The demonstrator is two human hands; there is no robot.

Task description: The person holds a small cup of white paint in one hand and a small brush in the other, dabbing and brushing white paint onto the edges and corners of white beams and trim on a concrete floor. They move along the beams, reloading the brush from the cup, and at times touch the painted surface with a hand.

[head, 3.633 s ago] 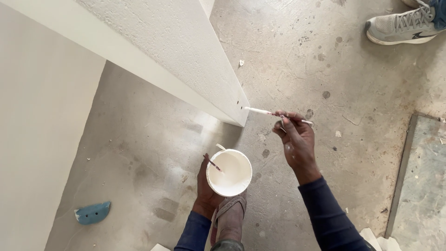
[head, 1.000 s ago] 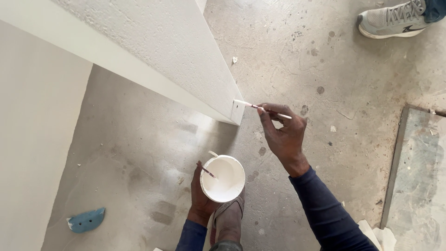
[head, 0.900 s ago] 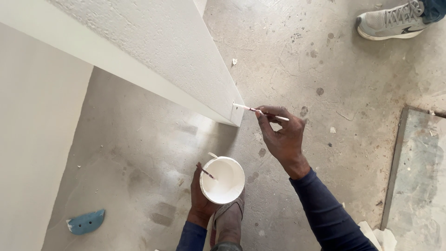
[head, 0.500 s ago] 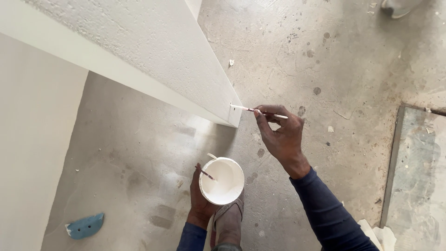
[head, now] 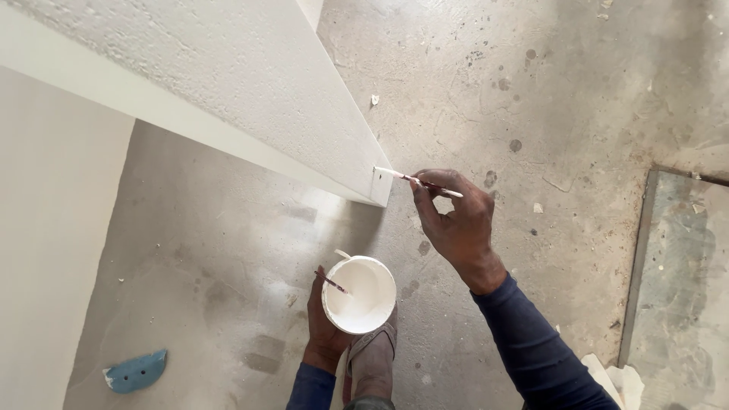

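Below — white paint (head: 364,300) in cup (head: 331,304)

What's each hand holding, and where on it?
Right hand: thin brush, gripped mid-handle. Left hand: white cup, gripped around its side.

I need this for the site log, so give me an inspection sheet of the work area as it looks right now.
Surface: bare concrete floor, stained and spotted.
Job's things: thin brush, tip at the white wall's end edge; white cup with a second stick resting inside.
Clutter: blue scrap on the floor; white crumpled material; small chips.
Grippers: right hand pinches the brush; left hand holds the cup from beneath.
Cables: nothing seen.
Surroundings: glass-like panel lying at right; person's shoe below the cup.
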